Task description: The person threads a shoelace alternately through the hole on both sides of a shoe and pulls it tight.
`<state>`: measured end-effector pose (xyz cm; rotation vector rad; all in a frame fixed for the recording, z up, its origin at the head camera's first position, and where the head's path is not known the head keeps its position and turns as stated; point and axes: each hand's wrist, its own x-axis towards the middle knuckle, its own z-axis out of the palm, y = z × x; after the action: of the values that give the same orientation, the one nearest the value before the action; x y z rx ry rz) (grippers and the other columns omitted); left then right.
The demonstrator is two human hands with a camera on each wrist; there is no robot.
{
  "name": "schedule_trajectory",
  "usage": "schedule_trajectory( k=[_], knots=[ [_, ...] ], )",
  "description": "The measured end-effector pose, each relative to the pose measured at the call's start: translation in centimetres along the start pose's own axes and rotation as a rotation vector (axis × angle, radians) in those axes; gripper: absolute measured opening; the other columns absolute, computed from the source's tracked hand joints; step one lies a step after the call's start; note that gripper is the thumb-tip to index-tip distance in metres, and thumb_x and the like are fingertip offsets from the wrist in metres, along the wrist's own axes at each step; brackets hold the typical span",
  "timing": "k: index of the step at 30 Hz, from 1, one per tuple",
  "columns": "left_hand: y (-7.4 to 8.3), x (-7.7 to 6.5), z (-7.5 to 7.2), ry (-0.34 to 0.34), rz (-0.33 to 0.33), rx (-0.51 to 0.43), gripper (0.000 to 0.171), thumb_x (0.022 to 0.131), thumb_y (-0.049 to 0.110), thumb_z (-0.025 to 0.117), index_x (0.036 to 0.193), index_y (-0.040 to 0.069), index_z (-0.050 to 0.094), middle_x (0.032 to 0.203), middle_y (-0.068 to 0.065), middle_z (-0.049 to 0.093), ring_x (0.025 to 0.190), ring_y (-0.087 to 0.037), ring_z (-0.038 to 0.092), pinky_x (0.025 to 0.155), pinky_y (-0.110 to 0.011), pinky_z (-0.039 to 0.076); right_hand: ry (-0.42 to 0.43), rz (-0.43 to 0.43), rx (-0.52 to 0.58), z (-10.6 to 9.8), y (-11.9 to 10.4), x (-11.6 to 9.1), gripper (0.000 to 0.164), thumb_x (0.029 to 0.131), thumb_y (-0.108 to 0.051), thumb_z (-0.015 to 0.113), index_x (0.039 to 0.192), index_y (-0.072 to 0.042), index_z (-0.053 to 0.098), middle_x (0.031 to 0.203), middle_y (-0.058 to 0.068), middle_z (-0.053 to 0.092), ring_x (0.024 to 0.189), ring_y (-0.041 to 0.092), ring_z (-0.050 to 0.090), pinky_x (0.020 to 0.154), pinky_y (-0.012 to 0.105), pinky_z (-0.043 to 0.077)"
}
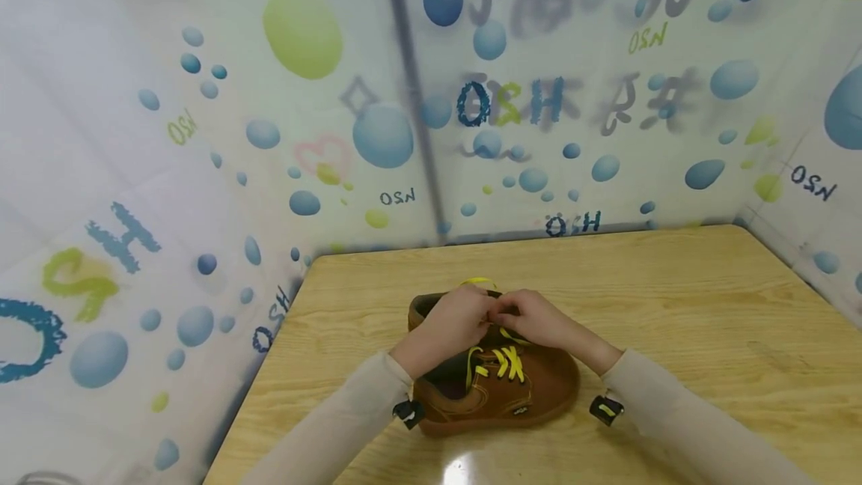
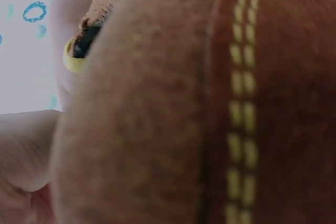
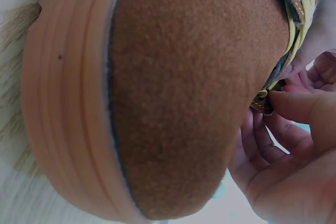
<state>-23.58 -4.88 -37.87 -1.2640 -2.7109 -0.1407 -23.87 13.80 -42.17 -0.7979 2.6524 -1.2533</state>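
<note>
A brown suede shoe (image 1: 548,388) with yellow stitching stands on the table, toe to the right. Its yellow shoelace (image 1: 512,363) crosses the eyelets on the near side. Over the shoe's far side, my left hand (image 1: 458,313) and right hand (image 1: 539,318) meet. In the right wrist view my right hand (image 3: 294,171) pinches the eyelet flap edge between thumb and finger, close to the lace. Curled left fingers hold the lace beside it, though its end is hidden. The shoe's stitched heel (image 2: 157,103) fills most of the left wrist view, with my left hand (image 2: 23,156) partly hidden behind it.
The shoe rests on a light wood table (image 1: 323,320). Patterned white curtains (image 1: 350,96) hang along the table's back and sides. A small black device (image 1: 408,413) is on the left wrist and another device (image 1: 606,410) on the right.
</note>
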Motion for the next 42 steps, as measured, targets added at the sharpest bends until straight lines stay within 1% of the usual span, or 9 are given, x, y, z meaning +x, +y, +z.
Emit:
schedule_trajectory(
  k=[11,18,22,26,31,35,37,39,42],
  knots=[
    [0.4,0.1,-0.1,-0.01,-0.069,-0.051,0.012,0.087,0.004,0.071,0.091,0.015,0.072,0.081,0.002,0.07,0.072,-0.009,0.064,0.063,-0.017,0.05,-0.003,0.016,-0.004,-0.1,-0.1,0.2,0.015,0.101,-0.017,0.057,0.096,-0.012,0.07,0.087,0.003,0.069,0.07,0.011,0.054,0.066,0.026,0.043],
    [0.7,0.3,0.4,0.011,-0.082,-0.055,0.009,0.087,0.01,0.075,0.088,0.016,0.068,0.085,0.004,0.068,0.08,-0.011,0.065,0.066,-0.019,0.051,0.027,0.003,-0.028,0.1,0.2,0.2,0.013,0.098,-0.012,0.058,0.09,-0.01,0.067,0.079,0.002,0.063,0.067,0.011,0.05,0.065,0.026,0.041],
    [0.3,0.2,1.0,0.048,-0.125,-0.084,0.015,0.084,0.016,0.079,0.089,0.018,0.065,0.088,0.004,0.064,0.082,-0.012,0.063,0.067,-0.02,0.05,0.049,-0.006,-0.013,0.4,0.3,-0.2,0.011,0.098,-0.011,0.059,0.096,-0.011,0.07,0.086,0.001,0.068,0.072,0.009,0.056,0.067,0.024,0.045],
    [-0.1,-0.1,1.3,0.086,-0.254,-0.03,0.03,0.08,0.034,0.083,0.094,0.017,0.062,0.091,0.001,0.057,0.078,-0.013,0.055,0.063,-0.021,0.048,0.064,-0.04,0.016,0.8,0.2,-0.5,0.013,0.097,-0.009,0.06,0.103,-0.013,0.071,0.101,0.003,0.073,0.086,0.01,0.065,0.074,0.024,0.052],
    [-0.1,-0.6,1.4,0.075,-0.482,0.224,0.069,0.07,0.07,0.075,0.1,0.011,0.055,0.09,-0.005,0.05,0.074,-0.019,0.049,0.056,-0.028,0.045,0.077,-0.087,-0.035,0.9,-0.3,-0.5,0.013,0.095,-0.013,0.065,0.107,-0.015,0.07,0.104,0.001,0.072,0.094,0.014,0.067,0.08,0.028,0.054],
    [0.0,-1.2,1.8,0.042,-0.578,0.347,0.08,0.069,0.083,0.061,0.1,0.009,0.053,0.072,-0.003,0.052,0.056,-0.018,0.05,0.045,-0.027,0.04,0.062,-0.11,-0.12,0.9,-0.8,-0.2,0.02,0.094,-0.02,0.068,0.113,-0.015,0.07,0.107,0.0,0.072,0.094,0.014,0.067,0.081,0.03,0.054],
    [-0.1,-1.5,2.1,0.044,-0.577,0.351,0.085,0.07,0.084,0.058,0.107,0.007,0.056,0.059,-0.001,0.051,0.045,-0.015,0.048,0.04,-0.026,0.037,0.053,-0.106,-0.146,0.9,-1.0,-0.1,0.02,0.094,-0.021,0.068,0.112,-0.015,0.071,0.106,0.0,0.072,0.092,0.012,0.067,0.079,0.028,0.054],
    [-0.4,-1.7,2.1,0.033,-0.542,0.308,0.088,0.07,0.082,0.059,0.113,0.005,0.057,0.052,0.001,0.051,0.04,-0.013,0.047,0.038,-0.025,0.035,0.046,-0.099,-0.145,0.9,-1.0,0.0,0.017,0.094,-0.02,0.068,0.109,-0.015,0.073,0.104,0.0,0.073,0.089,0.011,0.066,0.076,0.026,0.053],
    [-1.6,-2.3,1.4,-0.023,-0.451,0.104,0.068,0.077,0.064,0.072,0.111,0.006,0.06,0.061,0.002,0.058,0.049,-0.011,0.053,0.045,-0.024,0.041,0.041,-0.093,-0.134,1.0,-1.0,0.2,0.014,0.093,-0.019,0.069,0.105,-0.016,0.074,0.102,0.0,0.074,0.087,0.01,0.066,0.073,0.024,0.053]
  ],
)
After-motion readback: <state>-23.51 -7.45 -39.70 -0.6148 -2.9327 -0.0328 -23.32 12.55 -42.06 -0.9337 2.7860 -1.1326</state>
